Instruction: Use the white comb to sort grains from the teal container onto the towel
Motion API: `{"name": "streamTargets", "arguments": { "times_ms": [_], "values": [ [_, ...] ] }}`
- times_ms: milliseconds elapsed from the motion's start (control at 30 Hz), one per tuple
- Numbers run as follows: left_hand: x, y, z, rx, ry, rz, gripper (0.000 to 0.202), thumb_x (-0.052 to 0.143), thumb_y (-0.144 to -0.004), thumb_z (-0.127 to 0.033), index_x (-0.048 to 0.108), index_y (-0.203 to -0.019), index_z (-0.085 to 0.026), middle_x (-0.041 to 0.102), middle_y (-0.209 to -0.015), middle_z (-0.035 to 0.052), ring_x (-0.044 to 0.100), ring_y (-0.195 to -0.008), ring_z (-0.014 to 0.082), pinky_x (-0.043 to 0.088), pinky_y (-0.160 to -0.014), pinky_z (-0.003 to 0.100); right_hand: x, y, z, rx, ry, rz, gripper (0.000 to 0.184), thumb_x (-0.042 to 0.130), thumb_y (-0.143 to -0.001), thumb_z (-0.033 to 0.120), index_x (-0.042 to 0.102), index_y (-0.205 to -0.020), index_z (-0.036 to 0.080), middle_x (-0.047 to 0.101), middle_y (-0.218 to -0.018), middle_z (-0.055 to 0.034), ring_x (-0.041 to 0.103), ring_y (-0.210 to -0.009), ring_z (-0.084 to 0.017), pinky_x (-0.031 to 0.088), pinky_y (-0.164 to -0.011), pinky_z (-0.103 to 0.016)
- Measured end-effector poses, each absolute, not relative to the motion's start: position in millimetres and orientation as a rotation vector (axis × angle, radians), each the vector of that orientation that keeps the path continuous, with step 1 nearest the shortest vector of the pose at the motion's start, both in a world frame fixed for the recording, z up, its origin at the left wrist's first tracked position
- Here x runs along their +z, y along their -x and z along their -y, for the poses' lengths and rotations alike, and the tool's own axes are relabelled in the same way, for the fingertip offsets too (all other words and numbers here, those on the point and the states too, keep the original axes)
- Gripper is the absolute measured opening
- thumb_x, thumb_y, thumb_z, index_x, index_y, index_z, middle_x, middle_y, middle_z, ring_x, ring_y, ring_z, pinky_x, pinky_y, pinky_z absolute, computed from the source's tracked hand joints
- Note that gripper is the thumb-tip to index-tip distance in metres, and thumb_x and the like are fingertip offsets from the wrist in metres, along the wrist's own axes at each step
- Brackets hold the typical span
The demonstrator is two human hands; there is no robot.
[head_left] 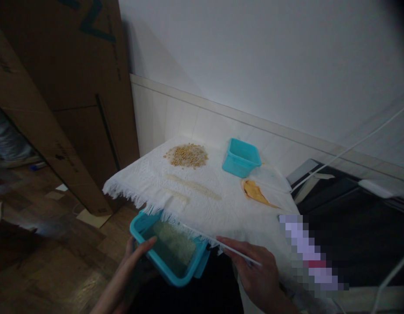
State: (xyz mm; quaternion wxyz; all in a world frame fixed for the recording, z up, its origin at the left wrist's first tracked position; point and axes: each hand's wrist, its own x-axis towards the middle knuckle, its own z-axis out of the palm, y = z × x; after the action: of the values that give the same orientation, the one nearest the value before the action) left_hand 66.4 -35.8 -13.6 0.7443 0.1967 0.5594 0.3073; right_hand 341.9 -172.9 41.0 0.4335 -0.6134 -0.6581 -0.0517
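Note:
My left hand [130, 270] grips a teal plastic container [171, 253] at its left side, held just below the near fringed edge of a white towel [202, 196] that covers a small table. The container holds a layer of pale rice-like grains. My right hand [257, 272] pinches a thin white stick or card [221, 245] that lies along the towel's front edge above the container. On the towel are a pile of yellow-brown beans [188, 155], thin lines of pale grains [193, 186] and a second teal container [241, 158] at the back.
A clear bag with yellowish contents [257, 192] lies at the towel's right. A large cardboard box [64, 96] leans at the left over a wooden floor. At the right is a dark surface [352, 235] with white cables [352, 148]. A white wall stands behind.

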Motion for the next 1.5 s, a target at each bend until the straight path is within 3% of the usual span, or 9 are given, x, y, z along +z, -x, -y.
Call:
{"name": "streamTargets", "arguments": {
  "times_ms": [133,367,600,767,933,1133,1233,1367,1500],
  "values": [
    [-13.1,-63.9,33.8,0.658,-0.412,-1.227,0.109,0.103,-0.076,-0.039,0.039,-0.164,-0.038,0.070,-0.146,0.0172,0.083,-0.111,0.0384,0.069,-0.093,0.054,46.6,-344.4,155.1,-0.092,1.566,1.513,0.025,0.067,-0.108,0.032,0.092,-0.108,0.031,0.091,-0.097,-0.0026,0.089,-0.076,-0.024,0.073,-0.077,-0.029],
    [-7.1,-60.9,36.0,0.727,-0.445,-1.210,0.098,0.101,-0.079,-0.040,0.045,-0.159,-0.040,0.072,-0.146,0.0138,0.082,-0.117,0.0382,0.069,-0.097,0.057,51.0,-349.7,102.8,-0.087,1.647,1.416,0.038,0.063,-0.108,0.049,0.091,-0.094,0.027,0.090,-0.090,-0.0044,0.088,-0.075,-0.025,0.072,-0.074,-0.029],
    [2.2,-56.1,37.2,0.759,-0.465,-1.190,0.090,0.100,-0.079,-0.042,0.049,-0.154,-0.037,0.078,-0.130,0.0132,0.084,-0.109,0.0381,0.070,-0.095,0.058,46.1,-336.3,128.8,-0.111,1.510,1.574,0.026,0.066,-0.109,0.032,0.091,-0.107,0.027,0.091,-0.095,-0.0044,0.089,-0.074,-0.023,0.073,-0.076,-0.027],
    [5.2,-54.6,34.8,0.736,-0.410,-1.175,0.097,0.102,-0.077,-0.039,0.046,-0.157,-0.036,0.077,-0.131,0.0147,0.084,-0.110,0.0397,0.069,-0.096,0.061,50.4,-321.9,146.7,-0.198,1.428,1.746,0.033,0.062,-0.106,0.013,0.089,-0.116,0.029,0.091,-0.107,-0.0014,0.089,-0.080,-0.020,0.073,-0.079,-0.023],
    [8.7,-55.0,35.7,0.786,-0.410,-1.203,0.084,0.100,-0.079,-0.036,0.051,-0.147,-0.034,0.076,-0.136,0.0148,0.084,-0.109,0.0387,0.069,-0.096,0.061,51.5,-318.1,136.2,-0.219,1.453,1.647,0.026,0.064,-0.109,0.020,0.089,-0.112,0.028,0.091,-0.102,-0.0033,0.089,-0.076,-0.022,0.073,-0.078,-0.026],
    [8.8,-46.9,31.7,0.753,-0.448,-1.182,0.097,0.099,-0.081,-0.039,0.044,-0.161,-0.035,0.075,-0.141,0.0178,0.084,-0.113,0.0403,0.071,-0.093,0.053,47.1,-325.9,97.3,-0.269,1.588,1.532,0.041,0.057,-0.115,0.044,0.090,-0.099,0.024,0.090,-0.089,-0.0062,0.088,-0.070,-0.023,0.073,-0.072,-0.027],
    [8.0,-44.4,30.8,0.756,-0.455,-1.213,0.101,0.099,-0.081,-0.038,0.042,-0.164,-0.034,0.077,-0.139,0.0181,0.085,-0.110,0.0388,0.071,-0.091,0.051,46.8,-326.3,95.9,-0.276,1.539,1.572,0.039,0.057,-0.115,0.039,0.089,-0.099,0.023,0.091,-0.091,-0.0060,0.088,-0.070,-0.022,0.073,-0.073,-0.025],
    [9.4,-43.6,34.2,0.786,-0.501,-1.204,0.099,0.098,-0.081,-0.046,0.045,-0.163,-0.035,0.080,-0.134,0.0159,0.085,-0.110,0.0386,0.072,-0.089,0.050,49.9,-318.4,115.3,-0.238,1.414,1.652,0.024,0.064,-0.111,0.026,0.088,-0.109,0.023,0.091,-0.097,-0.0049,0.089,-0.074,-0.021,0.073,-0.075,-0.024],
    [13.2,-43.3,36.8,0.790,-0.497,-1.182,0.096,0.098,-0.081,-0.046,0.046,-0.161,-0.034,0.078,-0.136,0.0162,0.084,-0.114,0.0398,0.072,-0.090,0.049,57.1,-306.0,130.8,-0.164,1.378,1.690,0.025,0.064,-0.108,0.017,0.088,-0.115,0.024,0.091,-0.098,-0.0027,0.089,-0.075,-0.020,0.073,-0.073,-0.022]
  ]
}}
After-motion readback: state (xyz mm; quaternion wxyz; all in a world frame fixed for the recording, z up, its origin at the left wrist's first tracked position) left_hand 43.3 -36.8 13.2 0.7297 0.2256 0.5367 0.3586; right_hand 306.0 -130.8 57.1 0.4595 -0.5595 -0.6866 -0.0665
